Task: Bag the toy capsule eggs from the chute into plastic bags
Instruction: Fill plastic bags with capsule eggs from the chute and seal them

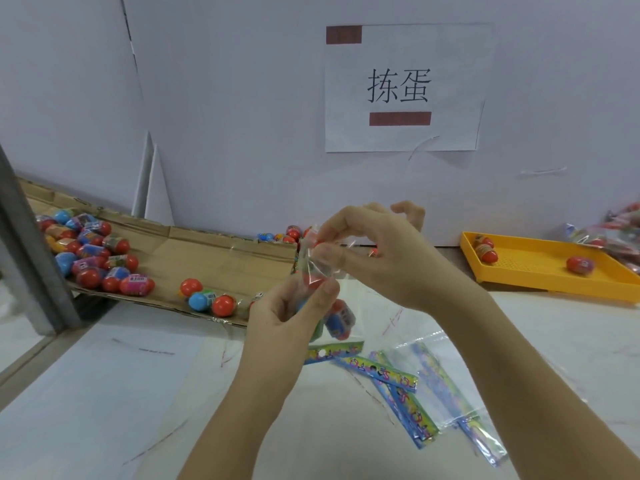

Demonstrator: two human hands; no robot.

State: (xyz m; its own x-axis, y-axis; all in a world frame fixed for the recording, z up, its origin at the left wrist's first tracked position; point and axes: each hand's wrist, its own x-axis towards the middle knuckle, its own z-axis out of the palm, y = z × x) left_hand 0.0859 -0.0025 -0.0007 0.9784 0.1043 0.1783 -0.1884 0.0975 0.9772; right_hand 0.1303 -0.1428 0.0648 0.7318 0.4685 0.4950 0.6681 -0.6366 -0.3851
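Note:
A clear plastic bag (337,315) with capsule eggs inside hangs above the table, its printed header strip at the bottom. My left hand (287,315) grips the bag's side, thumb pressed on the film. My right hand (370,252) pinches the bag's upper edge between thumb and fingers. The cardboard chute (207,252) slopes from the left, with several red, blue and pink capsule eggs (93,256) piled at its upper end and a few more (207,297) lower down.
Several flat plastic bags (412,393) with colourful headers lie on the white table under my right forearm. A yellow tray (547,268) at the right holds three eggs. Filled bags (620,233) are heaped at the far right. A grey post (31,251) stands left.

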